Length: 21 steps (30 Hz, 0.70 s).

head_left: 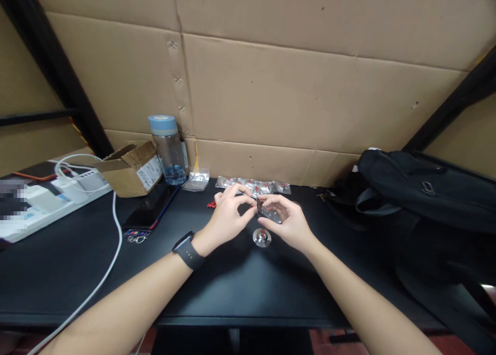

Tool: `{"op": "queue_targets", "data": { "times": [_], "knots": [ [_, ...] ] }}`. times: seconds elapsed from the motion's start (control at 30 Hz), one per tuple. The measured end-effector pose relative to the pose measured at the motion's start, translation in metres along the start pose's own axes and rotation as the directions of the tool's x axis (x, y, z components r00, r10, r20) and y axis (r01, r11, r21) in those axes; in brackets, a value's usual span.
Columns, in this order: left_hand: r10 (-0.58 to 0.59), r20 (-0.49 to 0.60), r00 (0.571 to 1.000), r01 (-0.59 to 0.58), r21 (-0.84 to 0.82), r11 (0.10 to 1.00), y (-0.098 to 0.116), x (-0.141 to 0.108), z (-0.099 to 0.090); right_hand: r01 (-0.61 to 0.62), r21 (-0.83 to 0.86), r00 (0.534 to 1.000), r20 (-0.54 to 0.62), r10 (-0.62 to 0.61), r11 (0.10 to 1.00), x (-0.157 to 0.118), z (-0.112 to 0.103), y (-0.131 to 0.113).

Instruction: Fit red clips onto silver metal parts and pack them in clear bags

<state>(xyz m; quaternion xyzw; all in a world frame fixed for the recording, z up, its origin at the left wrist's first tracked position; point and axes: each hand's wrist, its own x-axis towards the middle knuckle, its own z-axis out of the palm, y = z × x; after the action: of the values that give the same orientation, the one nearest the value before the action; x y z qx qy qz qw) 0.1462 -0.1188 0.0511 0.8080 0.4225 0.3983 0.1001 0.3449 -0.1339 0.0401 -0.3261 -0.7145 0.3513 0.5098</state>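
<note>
Over the middle of the black desk, my right hand holds a small clear plastic bag between thumb and fingers. The thumb and fingertips of my left hand pinch together at the bag's left edge. Just below the bag, a round shiny metal disc with a red piece at its centre lies on the desk. Some small red pieces show beside my left hand, partly covered by it. Behind my fingers, several clear bags with shiny discs and red bits form a row.
On the left are an open cardboard box, a water bottle, a phone, a power strip and a white cable. A flat clear packet lies near the bottle. A black backpack fills the right side; cardboard stands behind.
</note>
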Motion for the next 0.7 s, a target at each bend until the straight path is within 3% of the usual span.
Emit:
{"op": "queue_targets", "data": {
  "times": [0.23, 0.53, 0.7],
  "knots": [
    [-0.032, -0.020, 0.999, 0.030, -0.114, 0.993, 0.001, 0.000, 0.005, 0.000, 0.064, 1.000, -0.026, 0.001, 0.998, 0.000, 0.002, 0.002],
    [0.025, -0.057, 0.998, -0.026, -0.022, 0.999, 0.006, -0.004, 0.005, -0.110, 0.199, 0.988, -0.086, 0.129, 0.974, -0.002, 0.003, 0.011],
    [0.020, -0.092, 0.996, -0.020, 0.003, 1.000, 0.004, -0.003, 0.006, -0.171, 0.200, 0.981, -0.055, 0.185, 0.965, 0.000, -0.001, 0.012]
  ]
}}
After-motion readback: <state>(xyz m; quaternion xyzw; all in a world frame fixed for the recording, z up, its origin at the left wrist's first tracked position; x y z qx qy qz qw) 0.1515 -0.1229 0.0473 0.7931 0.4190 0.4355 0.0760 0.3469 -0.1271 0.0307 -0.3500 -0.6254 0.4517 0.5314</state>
